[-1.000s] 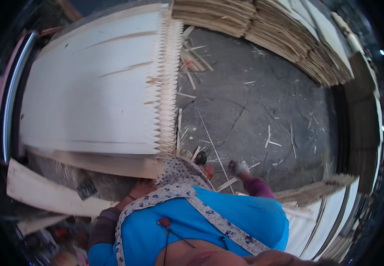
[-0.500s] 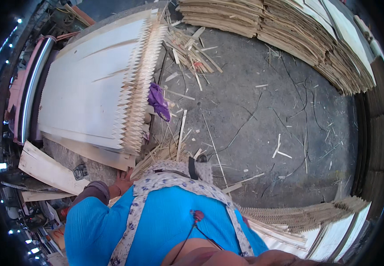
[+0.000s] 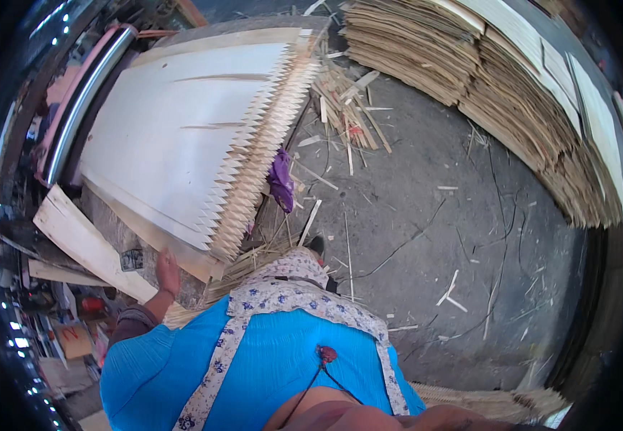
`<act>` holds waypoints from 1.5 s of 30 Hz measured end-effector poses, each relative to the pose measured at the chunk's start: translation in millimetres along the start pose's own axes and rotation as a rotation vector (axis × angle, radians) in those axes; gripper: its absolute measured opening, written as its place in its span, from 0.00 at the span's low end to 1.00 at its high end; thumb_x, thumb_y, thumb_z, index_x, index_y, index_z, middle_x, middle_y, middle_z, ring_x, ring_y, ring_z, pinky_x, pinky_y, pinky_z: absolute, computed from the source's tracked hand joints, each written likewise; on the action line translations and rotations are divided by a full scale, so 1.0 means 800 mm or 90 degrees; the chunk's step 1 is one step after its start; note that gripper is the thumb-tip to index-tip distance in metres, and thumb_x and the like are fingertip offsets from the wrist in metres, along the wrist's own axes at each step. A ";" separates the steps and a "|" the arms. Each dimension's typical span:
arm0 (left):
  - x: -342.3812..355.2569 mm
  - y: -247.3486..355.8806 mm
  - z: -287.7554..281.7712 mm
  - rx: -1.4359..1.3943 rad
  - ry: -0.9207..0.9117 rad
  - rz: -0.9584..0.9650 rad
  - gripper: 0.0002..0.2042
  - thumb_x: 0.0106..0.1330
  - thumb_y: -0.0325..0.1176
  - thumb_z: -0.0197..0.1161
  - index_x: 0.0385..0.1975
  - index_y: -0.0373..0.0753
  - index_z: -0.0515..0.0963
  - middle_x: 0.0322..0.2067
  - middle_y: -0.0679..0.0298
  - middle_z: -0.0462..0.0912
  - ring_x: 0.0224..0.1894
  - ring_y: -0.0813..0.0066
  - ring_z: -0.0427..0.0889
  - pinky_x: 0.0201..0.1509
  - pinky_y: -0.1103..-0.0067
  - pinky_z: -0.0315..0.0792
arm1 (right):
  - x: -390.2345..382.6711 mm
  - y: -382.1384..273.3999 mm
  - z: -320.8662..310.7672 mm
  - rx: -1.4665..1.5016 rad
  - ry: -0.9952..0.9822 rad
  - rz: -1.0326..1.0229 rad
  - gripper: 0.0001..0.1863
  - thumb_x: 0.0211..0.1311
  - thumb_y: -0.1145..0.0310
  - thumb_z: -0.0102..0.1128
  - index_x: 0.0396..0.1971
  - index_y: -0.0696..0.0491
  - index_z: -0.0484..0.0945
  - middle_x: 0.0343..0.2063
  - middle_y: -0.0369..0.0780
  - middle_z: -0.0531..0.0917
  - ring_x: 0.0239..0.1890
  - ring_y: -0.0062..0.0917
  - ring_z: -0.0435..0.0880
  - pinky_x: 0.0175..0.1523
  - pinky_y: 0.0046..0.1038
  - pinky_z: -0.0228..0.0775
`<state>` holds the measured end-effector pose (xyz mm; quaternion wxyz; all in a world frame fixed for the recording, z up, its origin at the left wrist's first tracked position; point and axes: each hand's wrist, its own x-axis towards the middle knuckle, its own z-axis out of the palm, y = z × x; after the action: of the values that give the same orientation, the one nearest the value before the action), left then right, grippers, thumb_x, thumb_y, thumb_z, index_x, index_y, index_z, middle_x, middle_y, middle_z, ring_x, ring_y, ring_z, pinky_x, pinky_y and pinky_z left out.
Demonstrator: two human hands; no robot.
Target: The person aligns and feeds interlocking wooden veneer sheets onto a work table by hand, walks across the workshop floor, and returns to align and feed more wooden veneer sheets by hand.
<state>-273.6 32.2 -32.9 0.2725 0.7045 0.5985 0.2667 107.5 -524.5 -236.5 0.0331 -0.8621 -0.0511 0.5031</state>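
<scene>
At the near edge of the worktable, my left hand (image 3: 168, 270) rests with its fingers stretched out and nothing seen in it. It is beside the near corner of a stack of pale wood veneer sheets (image 3: 175, 129), whose right ends form a zigzag, toothed edge (image 3: 265, 147). A small dark framed piece (image 3: 131, 259) lies just left of the hand, by a loose curved strip of veneer (image 3: 85, 241). My right hand is out of sight.
A shiny metal roller (image 3: 81, 108) stands beyond the stack's left side. A purple cloth (image 3: 280, 181) hangs at the table's right side. Wood scraps (image 3: 347, 118) litter the concrete floor (image 3: 405, 237). Tall veneer piles (image 3: 469, 86) stand at the far right.
My left hand has shifted left along the table edge, away from my apron. My body and view have turned, so the stack now sits farther right in view.
</scene>
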 end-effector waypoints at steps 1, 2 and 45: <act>0.019 0.078 0.021 0.144 0.095 0.048 0.22 0.63 0.39 0.47 0.55 0.35 0.61 0.53 0.45 0.64 0.58 0.50 0.59 0.61 0.68 0.53 | 0.021 -0.014 -0.028 0.011 0.027 -0.005 0.26 0.48 0.47 0.48 0.41 0.50 0.76 0.36 0.46 0.80 0.42 0.41 0.78 0.46 0.34 0.68; 0.049 0.127 0.044 0.039 0.128 0.058 0.24 0.63 0.41 0.48 0.56 0.36 0.59 0.55 0.45 0.60 0.60 0.52 0.55 0.62 0.68 0.49 | 0.046 -0.023 -0.047 0.087 0.062 -0.010 0.26 0.48 0.47 0.48 0.41 0.50 0.76 0.36 0.47 0.80 0.42 0.41 0.78 0.46 0.33 0.68; 0.163 0.416 0.000 -0.717 0.502 -0.174 0.16 0.53 0.21 0.55 0.44 0.35 0.69 0.31 0.58 0.78 0.35 0.72 0.78 0.39 0.78 0.74 | -0.086 -0.935 -0.426 0.099 -1.127 -0.272 0.31 0.60 0.46 0.42 0.57 0.53 0.58 0.50 0.44 0.70 0.47 0.34 0.74 0.46 0.32 0.69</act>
<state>-23.1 116.4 207.9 0.3896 0.2254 0.5065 0.7354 329.8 207.6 71.8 0.1324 -0.1288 -0.1821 0.9658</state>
